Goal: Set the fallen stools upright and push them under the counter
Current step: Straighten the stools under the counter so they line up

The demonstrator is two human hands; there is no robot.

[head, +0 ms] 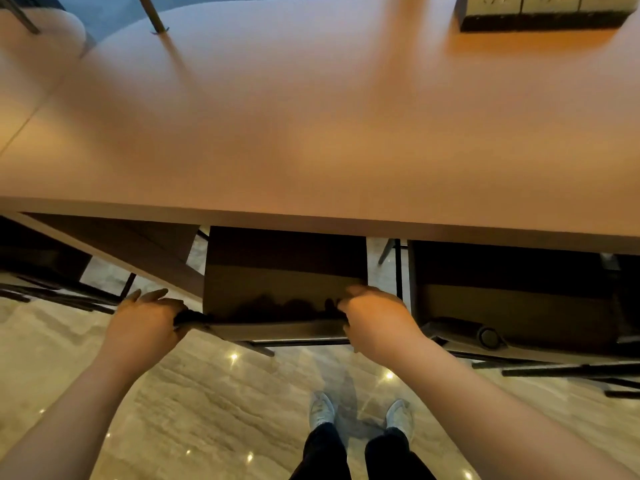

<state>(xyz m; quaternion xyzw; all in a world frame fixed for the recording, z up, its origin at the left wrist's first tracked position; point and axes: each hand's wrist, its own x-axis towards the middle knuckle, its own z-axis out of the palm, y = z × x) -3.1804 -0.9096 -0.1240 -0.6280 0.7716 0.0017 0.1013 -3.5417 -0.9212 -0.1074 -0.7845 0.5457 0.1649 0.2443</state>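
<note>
A dark stool (284,282) stands upright right in front of me, its far part tucked under the edge of the long wooden counter (311,133). My left hand (145,320) grips the stool's near left corner. My right hand (374,317) is closed over its near right corner. A second dark stool (512,299) stands upright to the right, also partly under the counter. At the left edge, dark metal legs of another stool (59,292) lie low near the floor; its pose is unclear.
The floor (207,403) is glossy pale stone. My feet in light shoes (360,414) stand just behind the middle stool. A dark box (540,12) sits on the counter's far right. A pale rounded seat (45,32) shows beyond the counter at top left.
</note>
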